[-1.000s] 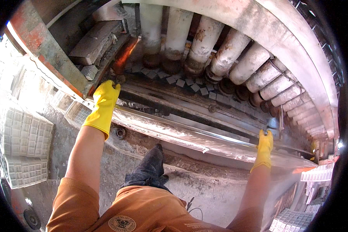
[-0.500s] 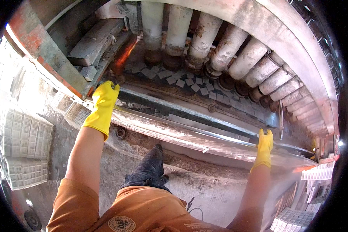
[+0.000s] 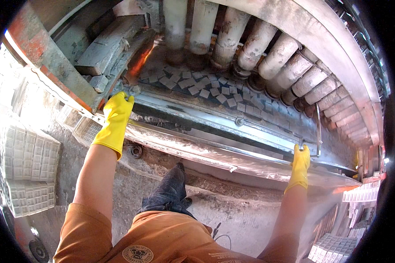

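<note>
My left hand [image 3: 115, 115], in a long yellow rubber glove, is closed at the left end of a long metal panel [image 3: 197, 115]. My right hand [image 3: 300, 163], gloved the same way, grips at the panel's right end, its fingers curled over the edge. The panel runs across the front of a large machine and shows a wet, bright face with a round knob on it. Many small pale square tiles [image 3: 205, 93] lie scattered on a dark bed behind it. The gloves hide exactly what the fingertips touch.
A row of thick stained cylinders [image 3: 228, 37] stands over the tiles under a curved metal beam [image 3: 289, 15]. Below the panel runs a pale metal ledge [image 3: 206, 154]. White plastic crates [image 3: 28, 151] are stacked at left, and more crates [image 3: 331, 247] stand at lower right.
The metal panel between my hands has tilted, so its face now catches the light and more tiles show behind it. Both hands stay at nearly the same places.
</note>
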Available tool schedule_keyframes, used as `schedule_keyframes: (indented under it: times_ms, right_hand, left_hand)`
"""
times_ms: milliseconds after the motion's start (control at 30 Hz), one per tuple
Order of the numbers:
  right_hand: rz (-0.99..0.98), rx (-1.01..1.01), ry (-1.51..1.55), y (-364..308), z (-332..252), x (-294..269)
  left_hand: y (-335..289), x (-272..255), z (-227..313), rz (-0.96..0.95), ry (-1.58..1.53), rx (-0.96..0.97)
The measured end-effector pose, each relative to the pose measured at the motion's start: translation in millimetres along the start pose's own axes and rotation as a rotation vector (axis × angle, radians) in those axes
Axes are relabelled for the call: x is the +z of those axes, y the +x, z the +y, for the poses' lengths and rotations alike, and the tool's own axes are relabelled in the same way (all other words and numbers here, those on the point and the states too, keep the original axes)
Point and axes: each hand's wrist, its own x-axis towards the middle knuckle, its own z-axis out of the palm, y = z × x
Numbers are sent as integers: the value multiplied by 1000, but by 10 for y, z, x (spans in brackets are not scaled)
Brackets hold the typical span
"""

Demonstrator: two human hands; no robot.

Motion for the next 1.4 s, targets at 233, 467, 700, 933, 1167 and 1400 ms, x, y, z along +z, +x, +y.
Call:
schedule_keyframes:
  times_ms: [233,467,700,933,1167,1400]
  right_hand:
    - [19,-50,-27,-20,72,13]
    - [79,-92,-18,-132,128,-14]
    - [225,-310,-33,-327,250,350]
    - [172,-629,151,-1730,-529,774]
    - [303,-975,51,-1955,-444,893]
    - [276,-991,44,-1967,-522,709]
  left_hand:
    - [-59,-39,11,-19,10,-17]
    - [-103,-23,-16,21,24,36]
    - [-197,-127,16,-65,59,101]
    - [-289,-153,54,-423,-46,369]
    - [32,262,89,-271,-164,938]
    - [845,1116,471,-346,182,943]
